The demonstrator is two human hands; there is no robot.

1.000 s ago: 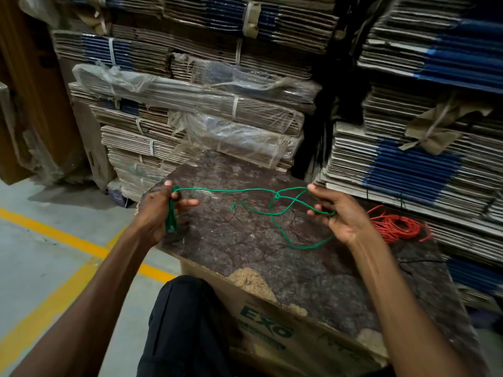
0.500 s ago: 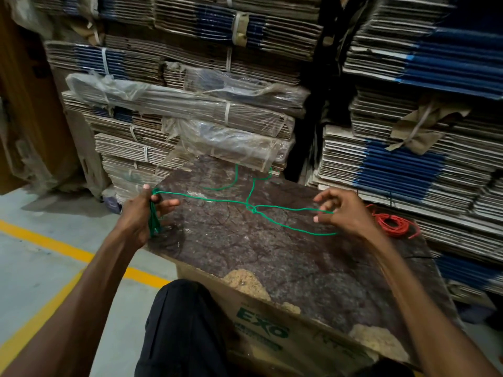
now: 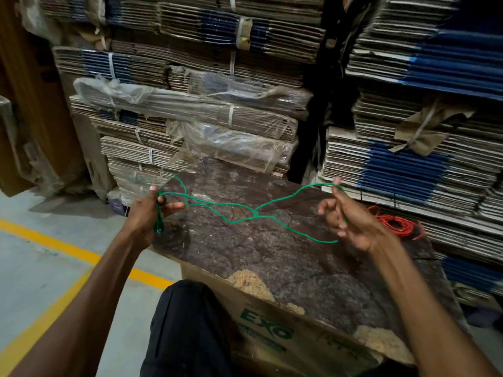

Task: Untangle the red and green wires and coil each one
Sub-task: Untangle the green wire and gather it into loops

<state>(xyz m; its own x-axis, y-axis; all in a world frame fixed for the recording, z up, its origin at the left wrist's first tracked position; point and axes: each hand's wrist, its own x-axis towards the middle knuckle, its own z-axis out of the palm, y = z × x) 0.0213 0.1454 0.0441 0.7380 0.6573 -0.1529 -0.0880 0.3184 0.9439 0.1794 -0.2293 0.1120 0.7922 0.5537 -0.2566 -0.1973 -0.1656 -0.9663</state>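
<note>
The green wire stretches in the air between my hands above the dark board, with a small knot near its middle. My left hand grips a short bundle of green loops hanging below the fist. My right hand pinches a wide open loop of the green wire, which arcs over its fingertips and curves back under the palm. The red wire lies in a loose coil on the board, just right of my right hand, apart from the green one.
The dark board tops a cardboard box printed EXO, chipped along its near edge. Tall stacks of bundled flat cartons stand close behind and to the right. Grey floor with a yellow line lies left. My dark-clad knee is below.
My hands have pulled further apart, drawing the green wire longer and tightening its tangle into one small knot. My right hand has risen and opened the loop wider. The red coil stayed put.
</note>
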